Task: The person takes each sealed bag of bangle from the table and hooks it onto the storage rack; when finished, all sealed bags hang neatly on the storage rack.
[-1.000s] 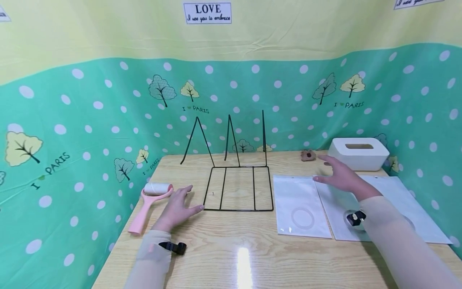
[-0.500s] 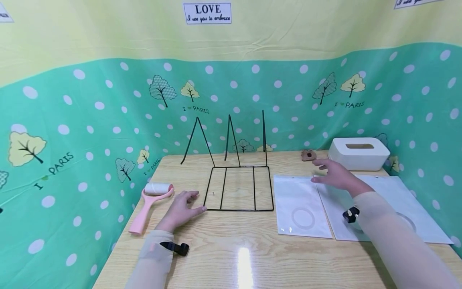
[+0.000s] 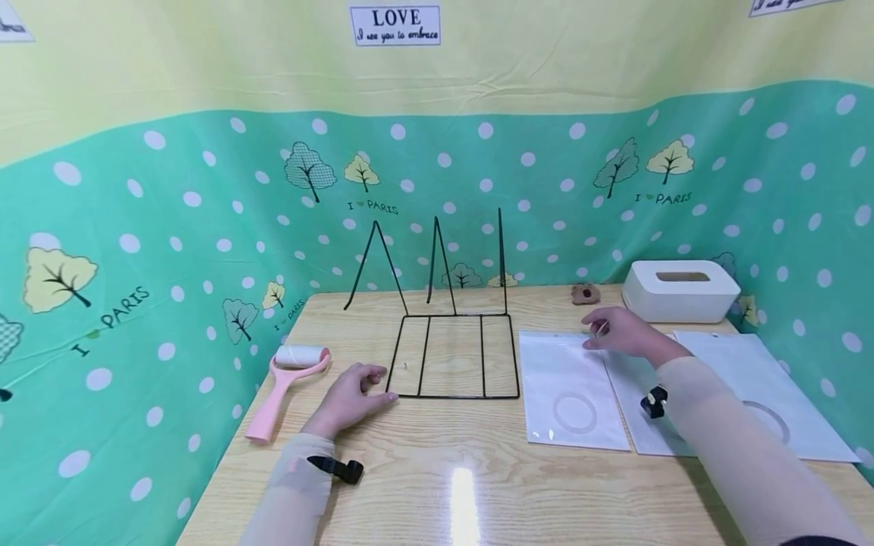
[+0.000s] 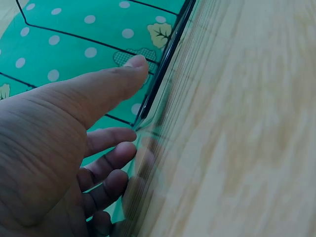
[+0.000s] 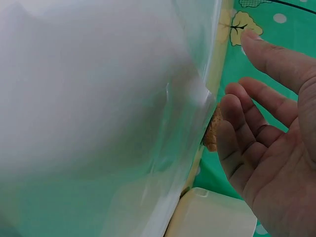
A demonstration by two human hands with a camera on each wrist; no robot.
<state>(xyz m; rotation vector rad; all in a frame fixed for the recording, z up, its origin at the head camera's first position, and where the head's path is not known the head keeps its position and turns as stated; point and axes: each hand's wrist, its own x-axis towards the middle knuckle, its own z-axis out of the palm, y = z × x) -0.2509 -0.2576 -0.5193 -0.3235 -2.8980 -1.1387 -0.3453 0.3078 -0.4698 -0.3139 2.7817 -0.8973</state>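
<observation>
My left hand (image 3: 351, 398) hovers or rests beside the front left corner of a black wire rack (image 3: 451, 396) with upright prongs; I cannot tell whether it touches the wire. In the left wrist view the thumb stretches towards the rack's rail (image 4: 170, 54), the other fingers bend loosely, and nothing lies between them. My right hand (image 3: 628, 334) is over the top edges of whitish translucent plastic bags, near the left bag (image 3: 553, 379) and the middle bag (image 3: 631, 417). The right wrist view shows its thumb apart from loosely bent fingers, holding nothing, near a bag edge (image 5: 212, 64).
A pink-handled lint roller (image 3: 273, 406) lies at the left. Farther right is another bag (image 3: 785, 387) with a ring mark. A small brown figure (image 3: 585, 294) and a white tissue box (image 3: 672, 307) stand at the back right. Patterned cloth (image 3: 423, 189) surrounds the wooden table (image 3: 410, 470).
My right hand has drifted left and slightly towards me over the bags, and its fingers have drawn closer together. My left hand has shifted slightly right, its fingers bending more beside the rack.
</observation>
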